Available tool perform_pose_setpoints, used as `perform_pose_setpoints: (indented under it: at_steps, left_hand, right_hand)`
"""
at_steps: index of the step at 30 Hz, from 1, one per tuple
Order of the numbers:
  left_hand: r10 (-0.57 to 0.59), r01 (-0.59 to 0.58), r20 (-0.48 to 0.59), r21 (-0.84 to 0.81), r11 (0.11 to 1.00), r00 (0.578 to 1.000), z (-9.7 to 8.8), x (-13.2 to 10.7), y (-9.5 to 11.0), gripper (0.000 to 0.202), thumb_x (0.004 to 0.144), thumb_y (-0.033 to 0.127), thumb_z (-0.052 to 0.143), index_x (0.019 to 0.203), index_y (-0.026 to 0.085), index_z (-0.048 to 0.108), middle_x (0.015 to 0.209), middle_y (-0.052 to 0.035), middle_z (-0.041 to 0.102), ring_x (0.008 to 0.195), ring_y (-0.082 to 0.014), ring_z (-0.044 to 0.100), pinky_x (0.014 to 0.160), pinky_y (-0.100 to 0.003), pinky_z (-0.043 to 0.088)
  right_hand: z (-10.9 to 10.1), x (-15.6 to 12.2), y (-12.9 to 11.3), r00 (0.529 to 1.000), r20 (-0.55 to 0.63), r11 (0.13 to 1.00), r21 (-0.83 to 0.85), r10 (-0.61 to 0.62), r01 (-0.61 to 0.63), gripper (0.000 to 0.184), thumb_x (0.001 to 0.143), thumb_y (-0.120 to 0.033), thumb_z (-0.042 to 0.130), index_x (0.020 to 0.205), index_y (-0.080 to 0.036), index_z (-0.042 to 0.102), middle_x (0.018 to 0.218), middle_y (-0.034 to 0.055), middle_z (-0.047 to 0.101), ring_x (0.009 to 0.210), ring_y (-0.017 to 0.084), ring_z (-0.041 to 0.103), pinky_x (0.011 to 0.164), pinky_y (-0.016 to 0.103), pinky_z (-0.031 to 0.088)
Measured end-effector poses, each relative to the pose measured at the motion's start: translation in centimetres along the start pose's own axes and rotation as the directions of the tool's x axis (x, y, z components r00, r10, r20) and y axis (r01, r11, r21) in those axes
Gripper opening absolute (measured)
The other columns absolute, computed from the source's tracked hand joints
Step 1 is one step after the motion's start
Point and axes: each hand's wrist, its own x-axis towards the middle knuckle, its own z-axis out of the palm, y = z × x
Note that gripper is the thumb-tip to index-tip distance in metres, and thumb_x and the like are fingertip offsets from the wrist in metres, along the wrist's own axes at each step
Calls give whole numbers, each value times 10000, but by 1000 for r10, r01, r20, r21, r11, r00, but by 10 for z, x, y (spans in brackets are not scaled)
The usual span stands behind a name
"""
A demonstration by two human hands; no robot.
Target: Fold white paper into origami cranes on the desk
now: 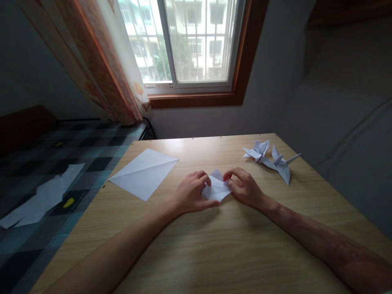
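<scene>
A small folded piece of white paper [217, 188] lies on the wooden table between my two hands. My left hand [193, 192] grips its left side, with the thumb stretched along the near edge and the fingers curled over the top. On the opposite side, my right hand [243, 185] pinches the paper's right edge between thumb and fingers. Creases and a raised upper point show on the paper. Parts of its left and right edges are hidden under my fingers.
A larger creased white sheet [145, 174] lies at the table's left. Folded paper cranes [280, 161] stand at the back right. Left of the wooden table [190, 253] is a checked bed [101, 136] with paper scraps [50, 200]. A window [199, 45] is behind.
</scene>
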Motion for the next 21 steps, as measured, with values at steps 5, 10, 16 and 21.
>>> perform_pose_setpoints:
  at_steps: [5,10,16,21]
  left_hand:
    - [57,-59,41,51,997,998,-2,-1,0,672,832,713,854,1284,245,686,1337,-140,701,1167,-357,677,1025,-512,511]
    - [65,-66,35,36,997,997,-5,-1,-3,662,863,729,825,1293,244,693,1342,-139,704,1172,-348,683,1044,-510,507]
    - [60,-61,38,21,998,997,-8,0,-4,654,855,730,831,1260,234,698,1322,-137,709,1128,-332,686,1011,-489,515]
    - [77,-78,36,26,997,996,-9,0,-5,665,846,725,840,1265,231,692,1339,-139,703,1156,-344,686,1018,-499,516]
  right_hand:
    - [0,1,-1,992,-29,992,33,127,-126,190,942,-143,634,1083,-233,725,1038,50,762,943,246,707,851,373,533]
    - [-1,2,0,978,16,968,140,208,-208,126,957,-198,627,1009,-227,738,988,36,769,913,224,711,765,322,539]
    - [0,3,2,956,-7,942,175,292,-286,128,938,-238,644,996,-218,756,956,36,767,847,208,709,674,291,511]
    - [1,3,2,960,19,940,197,279,-278,118,944,-254,665,998,-220,763,965,37,767,879,214,723,738,308,552]
